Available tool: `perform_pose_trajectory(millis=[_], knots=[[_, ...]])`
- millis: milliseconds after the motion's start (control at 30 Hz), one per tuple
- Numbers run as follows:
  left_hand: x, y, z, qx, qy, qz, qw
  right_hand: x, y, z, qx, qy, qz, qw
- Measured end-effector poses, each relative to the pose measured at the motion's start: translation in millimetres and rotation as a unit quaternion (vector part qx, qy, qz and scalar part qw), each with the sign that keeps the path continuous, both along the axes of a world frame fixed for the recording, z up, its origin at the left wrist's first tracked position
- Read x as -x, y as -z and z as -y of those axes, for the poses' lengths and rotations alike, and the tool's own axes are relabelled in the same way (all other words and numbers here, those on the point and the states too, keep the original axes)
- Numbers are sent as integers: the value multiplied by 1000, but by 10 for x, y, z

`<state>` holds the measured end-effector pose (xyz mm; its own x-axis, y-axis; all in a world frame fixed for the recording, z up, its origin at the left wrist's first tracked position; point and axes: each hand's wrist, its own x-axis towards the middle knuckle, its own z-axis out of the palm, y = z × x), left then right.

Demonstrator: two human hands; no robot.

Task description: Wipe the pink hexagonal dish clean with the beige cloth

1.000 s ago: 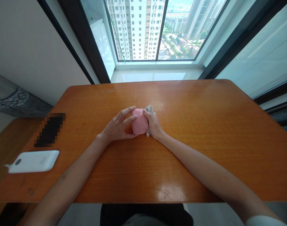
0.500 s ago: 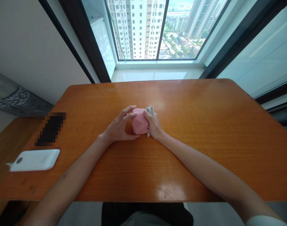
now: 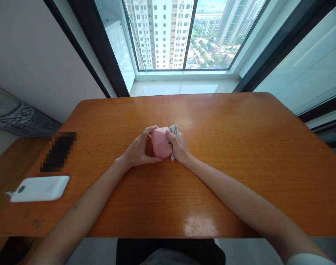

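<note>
Over the middle of the wooden table, a pink faceted object (image 3: 161, 142) is held between my two hands; its exact kind I cannot make out. My left hand (image 3: 142, 149) grips it from the left, fingers along its far edge and thumb at its near edge. On the other side, my right hand (image 3: 179, 147) presses a light grey cloth (image 3: 174, 129) against it, with the thumb on the pink face. A small dark mark shows beside that thumb. Part of the cloth hangs below the right palm, and the rest is hidden by the fingers.
The brown wooden table (image 3: 239, 165) spans the view. At its left lie a white phone-like slab (image 3: 41, 188) with a dark round spot and a pixelated dark object (image 3: 58, 152). Beyond the far edge are a window sill (image 3: 181, 87) and window, with dark frames either side.
The pink object has turned slightly and shifted a little left in my hands. My left fingers have moved from its upper face towards its far edge. My right hand with the cloth moved slightly left.
</note>
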<state>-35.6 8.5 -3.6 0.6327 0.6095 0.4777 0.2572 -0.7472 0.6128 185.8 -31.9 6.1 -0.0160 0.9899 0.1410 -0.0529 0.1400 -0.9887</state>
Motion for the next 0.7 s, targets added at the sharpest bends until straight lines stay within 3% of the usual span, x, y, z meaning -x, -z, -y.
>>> perform_pose_trajectory(millis=[367,700], knots=[[60,45,-39,-169,-11,-43,985,9,-30,-10,-8,1,-12,1000],[33,-11,-11,-146,-20,-20,989,13,9,-24,-14,9,-6,1000]])
